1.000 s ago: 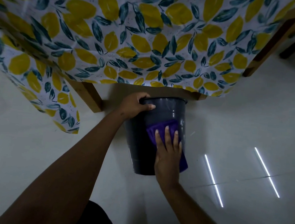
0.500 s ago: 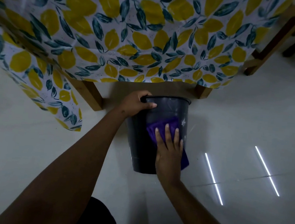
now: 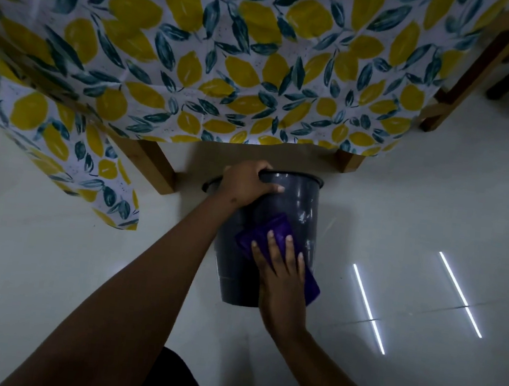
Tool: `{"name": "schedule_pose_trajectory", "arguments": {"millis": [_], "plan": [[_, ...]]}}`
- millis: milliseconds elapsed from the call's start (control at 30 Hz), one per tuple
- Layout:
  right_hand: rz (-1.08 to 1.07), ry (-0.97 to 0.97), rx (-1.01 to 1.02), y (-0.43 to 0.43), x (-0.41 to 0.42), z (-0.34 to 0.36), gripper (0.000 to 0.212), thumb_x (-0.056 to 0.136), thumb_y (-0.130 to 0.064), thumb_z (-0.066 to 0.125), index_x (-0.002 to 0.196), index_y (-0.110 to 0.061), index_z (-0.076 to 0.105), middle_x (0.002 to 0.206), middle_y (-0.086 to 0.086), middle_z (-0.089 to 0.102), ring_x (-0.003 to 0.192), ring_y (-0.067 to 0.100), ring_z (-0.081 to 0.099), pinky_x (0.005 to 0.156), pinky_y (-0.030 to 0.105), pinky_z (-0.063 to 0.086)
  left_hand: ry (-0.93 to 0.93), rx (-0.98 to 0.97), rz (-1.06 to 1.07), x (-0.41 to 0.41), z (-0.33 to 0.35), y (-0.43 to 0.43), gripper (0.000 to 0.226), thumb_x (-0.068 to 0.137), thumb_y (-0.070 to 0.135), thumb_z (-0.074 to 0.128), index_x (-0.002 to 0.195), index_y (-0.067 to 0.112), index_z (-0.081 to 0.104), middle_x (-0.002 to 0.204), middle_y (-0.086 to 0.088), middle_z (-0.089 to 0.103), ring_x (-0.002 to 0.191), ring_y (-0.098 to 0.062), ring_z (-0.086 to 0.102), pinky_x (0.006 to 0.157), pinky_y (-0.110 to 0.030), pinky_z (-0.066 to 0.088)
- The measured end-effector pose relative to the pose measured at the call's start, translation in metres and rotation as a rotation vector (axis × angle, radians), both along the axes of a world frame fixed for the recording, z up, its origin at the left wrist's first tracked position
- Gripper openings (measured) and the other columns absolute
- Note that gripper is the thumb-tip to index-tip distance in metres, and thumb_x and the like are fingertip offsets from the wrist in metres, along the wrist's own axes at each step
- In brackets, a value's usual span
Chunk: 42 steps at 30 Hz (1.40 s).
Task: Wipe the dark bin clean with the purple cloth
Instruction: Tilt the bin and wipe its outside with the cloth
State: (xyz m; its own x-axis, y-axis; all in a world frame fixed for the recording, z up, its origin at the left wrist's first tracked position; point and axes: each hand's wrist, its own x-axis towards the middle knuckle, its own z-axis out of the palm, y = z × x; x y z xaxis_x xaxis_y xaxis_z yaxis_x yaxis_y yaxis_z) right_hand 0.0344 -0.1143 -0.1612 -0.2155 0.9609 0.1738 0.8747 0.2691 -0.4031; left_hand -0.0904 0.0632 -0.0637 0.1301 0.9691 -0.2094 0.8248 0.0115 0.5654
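One dark bin (image 3: pixel 293 203) stands on the pale floor (image 3: pixel 48 264), just in front of the table draped with one lemon-print tablecloth (image 3: pixel 230 63). The left hand (image 3: pixel 246 184) is clenched over the bin's rim, fingers curled onto the outer wall and thumb hooked inside. Just below that grip, the right hand (image 3: pixel 282 275) lies flat, fingers spread, pressing one purple cloth (image 3: pixel 269 231) against the bin's side; the cloth shows above the fingertips and past the hand's right edge. Two wooden table legs (image 3: pixel 154 165) flank the bin. Two bright light streaks (image 3: pixel 367 307) reflect on the floor to the right of the pressing hand.
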Motion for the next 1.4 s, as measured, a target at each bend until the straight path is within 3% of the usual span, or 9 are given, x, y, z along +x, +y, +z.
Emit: {"name": "schedule_pose_trajectory", "arguments": {"millis": [200, 267, 400, 500, 700, 900, 1033, 1100, 1400], "plan": [[-0.238, 0.147, -0.051, 0.055, 0.001, 0.023, 0.061, 0.091, -0.019, 0.035, 0.15, -0.03, 0.023, 0.16, 0.001, 0.016, 0.147, 0.029, 0.006, 0.115, 0.057, 0.019, -0.289, -0.047, 0.12, -0.014, -0.002, 0.0, 0.029, 0.07, 0.04, 0.081, 0.085, 0.022, 0.064, 0.092, -0.007, 0.072, 0.089, -0.023, 0.068, 0.083, -0.046, 0.055], [-0.232, 0.13, -0.017, 0.047, 0.004, 0.016, 0.063, 0.091, -0.017, 0.04, 0.15, -0.029, 0.023, 0.16, 0.002, 0.016, 0.147, 0.029, 0.007, 0.114, 0.058, 0.021, -0.307, -0.035, 0.121, -0.015, -0.002, -0.002, 0.031, 0.07, 0.04, 0.08, 0.086, 0.02, 0.065, 0.092, -0.008, 0.073, 0.088, -0.024, 0.068, 0.082, -0.047, 0.054], [-0.202, 0.051, -0.01, 0.006, 0.01, -0.005, 0.091, 0.077, -0.01, 0.069, 0.151, -0.029, 0.019, 0.16, 0.003, 0.013, 0.146, 0.031, 0.007, 0.112, 0.058, 0.019, -0.296, -0.046, 0.087, -0.02, -0.006, -0.001, 0.038, 0.065, 0.053, 0.075, 0.087, 0.025, 0.063, 0.091, -0.004, 0.072, 0.089, -0.023, 0.068, 0.083, -0.051, 0.054], [-0.207, 0.083, -0.001, 0.027, 0.007, 0.002, 0.084, 0.081, -0.009, 0.063, 0.15, -0.03, 0.022, 0.16, 0.003, 0.015, 0.146, 0.032, 0.009, 0.112, 0.059, 0.02, -0.297, -0.044, 0.08, -0.023, -0.007, 0.001, 0.032, 0.069, 0.05, 0.075, 0.089, 0.029, 0.062, 0.094, 0.0, 0.072, 0.09, -0.02, 0.067, 0.086, -0.045, 0.054], [-0.217, 0.137, -0.029, 0.078, 0.0, 0.03, 0.061, 0.093, -0.013, 0.044, 0.15, -0.027, 0.026, 0.16, 0.003, 0.019, 0.146, 0.031, 0.012, 0.114, 0.055, 0.022, -0.288, -0.011, 0.099, -0.032, -0.013, 0.0, 0.034, 0.075, 0.041, 0.076, 0.096, 0.017, 0.063, 0.097, -0.007, 0.071, 0.093, -0.023, 0.066, 0.082, -0.042, 0.053], [-0.135, 0.018, -0.075, 0.0, 0.012, -0.011, 0.097, 0.077, -0.013, 0.071, 0.152, -0.033, 0.012, 0.161, 0.001, 0.009, 0.147, 0.03, 0.006, 0.112, 0.056, 0.02, -0.311, -0.047, 0.11, -0.044, -0.011, 0.0, 0.036, 0.078, 0.027, 0.077, 0.105, 0.007, 0.064, 0.099, -0.008, 0.067, 0.095, -0.022, 0.062, 0.081, -0.032, 0.046], [-0.087, -0.002, -0.054, 0.004, 0.008, -0.01, 0.091, 0.081, -0.012, 0.068, 0.152, -0.033, 0.014, 0.162, -0.002, 0.01, 0.148, 0.028, 0.005, 0.113, 0.055, 0.023, -0.253, -0.065, 0.007, -0.04, -0.008, 0.009, 0.06, 0.075, 0.031, 0.079, 0.128, 0.02, 0.054, 0.128, -0.001, 0.059, 0.117, -0.016, 0.055, 0.097, -0.03, 0.044], [-0.082, 0.009, -0.06, 0.009, 0.006, -0.006, 0.088, 0.083, -0.012, 0.065, 0.152, -0.033, 0.015, 0.161, -0.002, 0.009, 0.148, 0.027, 0.004, 0.114, 0.055, 0.022, -0.285, -0.058, 0.05, -0.04, -0.011, 0.008, 0.058, 0.072, 0.039, 0.08, 0.122, 0.023, 0.055, 0.121, 0.003, 0.061, 0.112, -0.015, 0.058, 0.093, -0.032, 0.049], [-0.107, 0.141, -0.072, 0.079, -0.003, 0.028, 0.07, 0.092, -0.009, 0.047, 0.151, -0.032, 0.016, 0.161, 0.001, 0.014, 0.147, 0.029, 0.006, 0.115, 0.054, 0.021, -0.294, 0.05, 0.077, -0.039, -0.017, 0.001, 0.04, 0.075, 0.02, 0.079, 0.109, 0.013, 0.059, 0.103, 0.004, 0.061, 0.1, -0.015, 0.059, 0.085, -0.028, 0.046]]}}
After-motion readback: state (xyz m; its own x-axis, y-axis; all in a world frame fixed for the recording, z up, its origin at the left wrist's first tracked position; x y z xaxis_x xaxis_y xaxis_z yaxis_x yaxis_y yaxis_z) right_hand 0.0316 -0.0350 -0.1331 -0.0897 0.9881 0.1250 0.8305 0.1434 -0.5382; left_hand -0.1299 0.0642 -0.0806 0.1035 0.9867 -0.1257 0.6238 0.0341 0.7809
